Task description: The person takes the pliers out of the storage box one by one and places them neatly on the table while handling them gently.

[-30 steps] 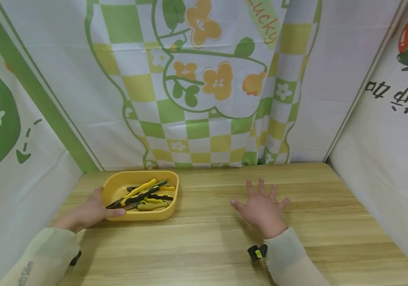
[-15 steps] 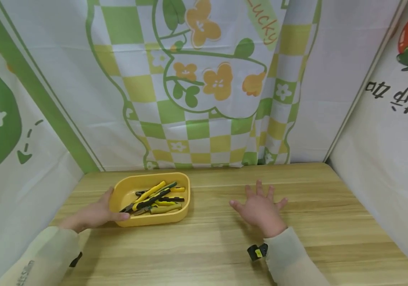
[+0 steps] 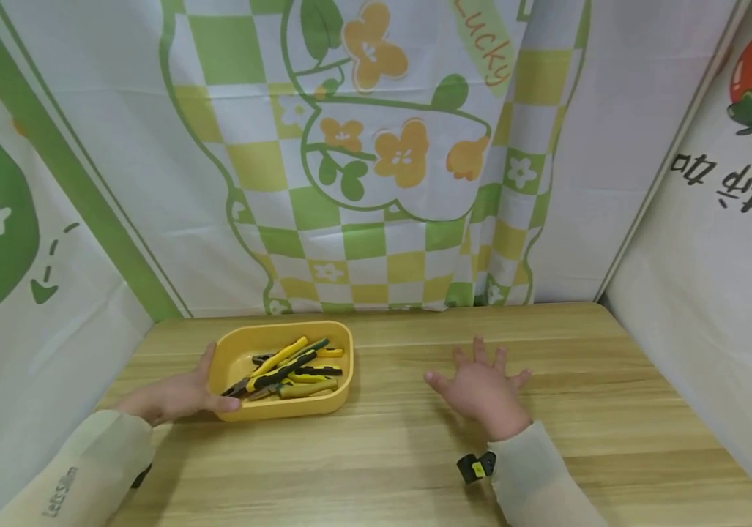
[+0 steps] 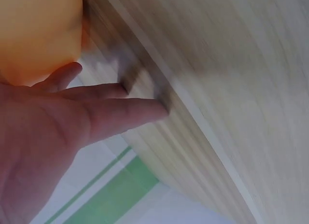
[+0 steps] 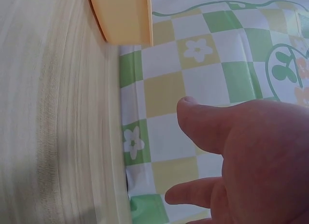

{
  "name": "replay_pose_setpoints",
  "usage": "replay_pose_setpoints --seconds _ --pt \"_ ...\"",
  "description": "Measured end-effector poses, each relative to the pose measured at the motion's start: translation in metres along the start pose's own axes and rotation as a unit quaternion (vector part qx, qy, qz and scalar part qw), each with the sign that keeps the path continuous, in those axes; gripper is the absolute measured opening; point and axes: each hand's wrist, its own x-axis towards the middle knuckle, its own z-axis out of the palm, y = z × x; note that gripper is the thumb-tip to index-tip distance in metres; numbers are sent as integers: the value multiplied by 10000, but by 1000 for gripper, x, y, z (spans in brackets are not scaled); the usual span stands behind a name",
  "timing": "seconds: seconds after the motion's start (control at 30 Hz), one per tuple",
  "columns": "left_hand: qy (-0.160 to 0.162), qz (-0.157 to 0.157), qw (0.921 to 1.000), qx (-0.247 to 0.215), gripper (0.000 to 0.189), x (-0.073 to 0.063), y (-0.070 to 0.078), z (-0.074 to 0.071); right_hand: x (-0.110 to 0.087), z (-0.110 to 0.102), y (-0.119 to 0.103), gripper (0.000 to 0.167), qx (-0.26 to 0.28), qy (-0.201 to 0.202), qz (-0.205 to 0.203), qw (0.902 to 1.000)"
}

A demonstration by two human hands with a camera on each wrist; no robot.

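Note:
A yellow plastic bin (image 3: 283, 410) stands on the left part of the wooden table. Inside lie several hand tools, among them pliers (image 3: 280, 372) with black and yellow handles. My left hand (image 3: 181, 391) rests against the bin's left end, thumb across the near corner and index finger along the left wall. In the left wrist view its fingers (image 4: 125, 115) stretch out straight beside the bin's orange-lit wall (image 4: 43, 35). My right hand (image 3: 484, 388), palm down with fingers spread, is well to the right of the bin and holds nothing.
Behind the wooden table (image 3: 389, 454) hangs a green, white and yellow checked curtain (image 3: 365, 234). White printed fabric walls (image 3: 712, 278) close off both sides. Each wrist wears a black strap, the right one (image 3: 476, 466) with a yellow mark.
The bin has slid to the right and slightly nearer, my left hand moving along with it, mostly in the first half second. My right hand has hardly moved.

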Motion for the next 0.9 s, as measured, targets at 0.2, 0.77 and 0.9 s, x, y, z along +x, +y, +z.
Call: replay_pose_setpoints --seconds 0.2,0.77,0.9 --pt "-81 -67 9999 -127 136 -1 9 9 2 2 3 97 -3 -26 -9 10000" --pt "20 -229 9995 -231 143 -4 43 41 -1 -4 5 95 -25 -9 15 10000" --pt "41 -297 9992 -277 145 -3 52 49 -2 -6 5 95 0 -3 26 10000"
